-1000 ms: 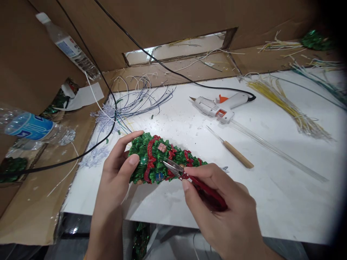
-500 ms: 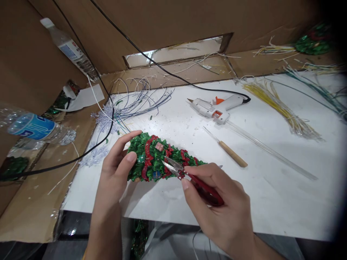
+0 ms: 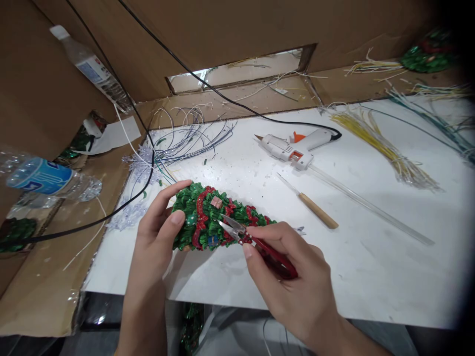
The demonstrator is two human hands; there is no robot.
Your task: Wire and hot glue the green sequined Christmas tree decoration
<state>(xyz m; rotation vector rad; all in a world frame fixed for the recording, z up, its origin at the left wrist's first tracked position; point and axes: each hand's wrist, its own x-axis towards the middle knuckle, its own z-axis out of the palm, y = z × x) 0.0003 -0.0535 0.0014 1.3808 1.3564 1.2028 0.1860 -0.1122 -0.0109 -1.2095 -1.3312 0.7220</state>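
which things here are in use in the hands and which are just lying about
In hand: green tree ornament in left hand; red snips in right hand.
Lying about: glue gun, wooden-handled awl, yellow strands, water bottle.

No words, brand names or numbers can be read anywhere. A plastic bottle lying at the left wears a blue label with large white marks, but they are cut off and too blurred to make out. A second bottle leaning against the cardboard wall has a white label with blue and red print, too small to read.
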